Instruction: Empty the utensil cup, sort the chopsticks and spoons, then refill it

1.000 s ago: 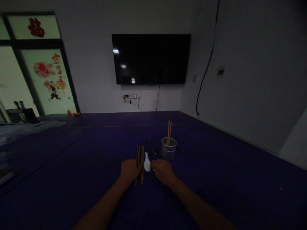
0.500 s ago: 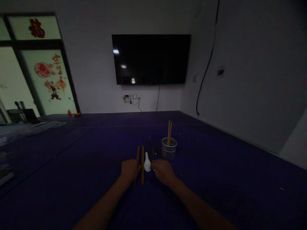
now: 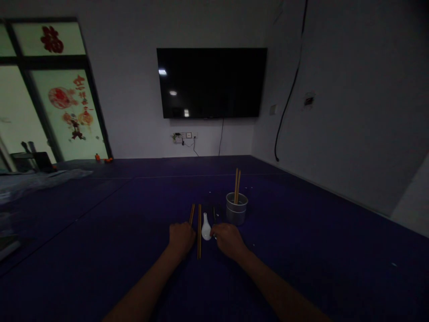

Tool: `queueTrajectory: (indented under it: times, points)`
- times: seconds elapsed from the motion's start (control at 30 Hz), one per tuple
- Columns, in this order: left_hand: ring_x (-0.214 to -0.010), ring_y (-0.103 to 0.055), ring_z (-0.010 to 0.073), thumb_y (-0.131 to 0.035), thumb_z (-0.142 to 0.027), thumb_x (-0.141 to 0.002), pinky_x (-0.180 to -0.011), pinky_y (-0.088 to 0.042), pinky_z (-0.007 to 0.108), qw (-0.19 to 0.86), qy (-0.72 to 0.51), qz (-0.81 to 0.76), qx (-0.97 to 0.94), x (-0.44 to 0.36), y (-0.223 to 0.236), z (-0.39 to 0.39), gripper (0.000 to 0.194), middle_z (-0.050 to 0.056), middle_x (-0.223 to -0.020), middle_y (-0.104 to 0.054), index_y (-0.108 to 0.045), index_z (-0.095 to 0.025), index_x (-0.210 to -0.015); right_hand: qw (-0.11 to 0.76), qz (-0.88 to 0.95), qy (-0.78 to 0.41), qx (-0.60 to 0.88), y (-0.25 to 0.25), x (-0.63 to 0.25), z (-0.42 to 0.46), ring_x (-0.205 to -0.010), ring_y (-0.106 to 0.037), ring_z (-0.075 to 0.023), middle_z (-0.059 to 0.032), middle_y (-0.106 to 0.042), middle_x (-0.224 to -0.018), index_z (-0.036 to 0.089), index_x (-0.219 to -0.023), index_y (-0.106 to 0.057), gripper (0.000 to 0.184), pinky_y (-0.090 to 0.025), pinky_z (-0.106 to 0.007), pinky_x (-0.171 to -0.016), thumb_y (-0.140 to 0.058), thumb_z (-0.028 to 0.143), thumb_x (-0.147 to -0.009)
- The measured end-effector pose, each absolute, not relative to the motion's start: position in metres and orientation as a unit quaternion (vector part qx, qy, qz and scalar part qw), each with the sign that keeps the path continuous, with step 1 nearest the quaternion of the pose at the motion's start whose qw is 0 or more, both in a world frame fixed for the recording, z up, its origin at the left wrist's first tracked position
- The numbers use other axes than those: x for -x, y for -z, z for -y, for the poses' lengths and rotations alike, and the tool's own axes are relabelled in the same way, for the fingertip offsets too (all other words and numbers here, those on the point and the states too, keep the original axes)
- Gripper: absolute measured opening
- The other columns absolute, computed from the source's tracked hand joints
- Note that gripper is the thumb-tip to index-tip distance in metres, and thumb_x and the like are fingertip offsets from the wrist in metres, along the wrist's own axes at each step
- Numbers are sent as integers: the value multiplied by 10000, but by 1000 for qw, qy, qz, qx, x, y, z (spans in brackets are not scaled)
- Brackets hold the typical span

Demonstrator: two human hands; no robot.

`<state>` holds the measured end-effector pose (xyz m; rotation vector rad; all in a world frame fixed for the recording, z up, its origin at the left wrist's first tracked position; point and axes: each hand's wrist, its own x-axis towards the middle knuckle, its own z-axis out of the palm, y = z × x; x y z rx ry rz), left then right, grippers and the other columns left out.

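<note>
Two chopsticks (image 3: 192, 214) in the curled fingers of the left hand (image 3: 182, 238), just left of another chopstick pair (image 3: 199, 232) and a white spoon (image 3: 206, 230) on the bench (image 3: 268, 259), with a thin utensil (image 3: 214, 214) between the bunched fingers of the right hand (image 3: 229, 239), near a metal cup (image 3: 236, 214).

Six chopsticks (image 3: 200, 230) — one white spoon (image 3: 206, 231), one cup (image 3: 236, 214).

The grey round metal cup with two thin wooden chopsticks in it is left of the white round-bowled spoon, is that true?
Not left: the head view shows the grey round metal cup to the right of the white round-bowled spoon, with two thin wooden chopsticks standing in it.
</note>
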<state>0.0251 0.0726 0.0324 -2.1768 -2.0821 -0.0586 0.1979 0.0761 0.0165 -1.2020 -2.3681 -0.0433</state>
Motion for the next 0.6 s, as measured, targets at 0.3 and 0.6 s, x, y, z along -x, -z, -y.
queueTrajectory:
  times: [0.3, 0.6]
  points:
    - [-905, -655, 284, -346, -172, -844, -757, -472, 367, 49, 29, 694, 717, -22, -29, -79, 362, 182, -881, -689, -685, -104, -952, 233, 864, 9, 445, -19, -198, -75, -848, -660, -169, -55, -723, -878, 190, -830, -709, 368, -468, -250, -780, -423, 4, -693]
    - [-833, -647, 292, -375, -126, -828, -718, -457, 386, 128, 89, 679, 718, -22, -39, -72, 288, 167, -777, -657, -654, -71, -871, 413, 822, 2, 392, -12, -201, -79, -807, -645, -178, -76, -703, -861, 169, -899, -689, 355, -488, -291, -755, -379, 62, -764]
